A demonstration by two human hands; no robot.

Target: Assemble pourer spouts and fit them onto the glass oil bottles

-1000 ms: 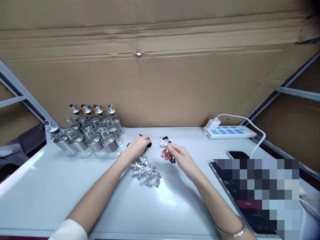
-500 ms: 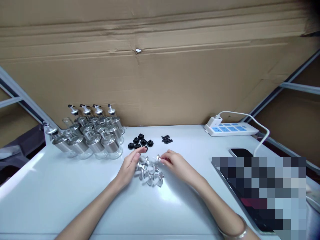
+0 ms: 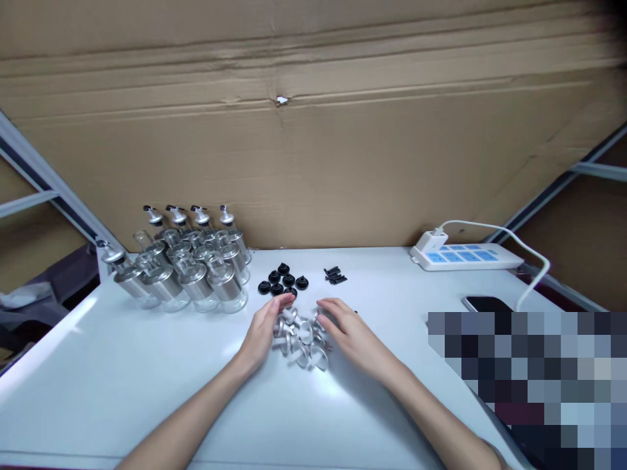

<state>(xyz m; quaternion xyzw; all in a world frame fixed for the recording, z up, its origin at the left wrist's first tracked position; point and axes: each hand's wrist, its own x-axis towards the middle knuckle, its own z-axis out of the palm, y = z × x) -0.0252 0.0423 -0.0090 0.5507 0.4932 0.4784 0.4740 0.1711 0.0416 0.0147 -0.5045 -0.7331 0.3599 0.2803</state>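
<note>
A small heap of silver pourer tops [image 3: 304, 334] lies on the white table between my two hands. Along the heap's left side rests my left hand [image 3: 263, 326], fingers stretched out and holding nothing. My right hand [image 3: 350, 329] curves around the right side, thumb and fingers apart, with one silver piece partly hidden near its fingertips. Just beyond my left fingertips sits a cluster of round black stoppers [image 3: 289, 281]. Several thin black pieces [image 3: 336, 275] lie in a small pile farther back, to the right of the stoppers.
Several glass bottles with steel bands [image 3: 196, 281] stand at the left, some topped with pourers. A white power strip [image 3: 470, 261] with a plugged-in charger and cable lies at the back right. Near it is a phone [image 3: 487, 304]. Cardboard [image 3: 313, 163] walls the back.
My right hand has let go of the silver pourer top it was pinching and opened beside the heap. The left hand stays along the heap's left side. The whole view has shifted slightly.
</note>
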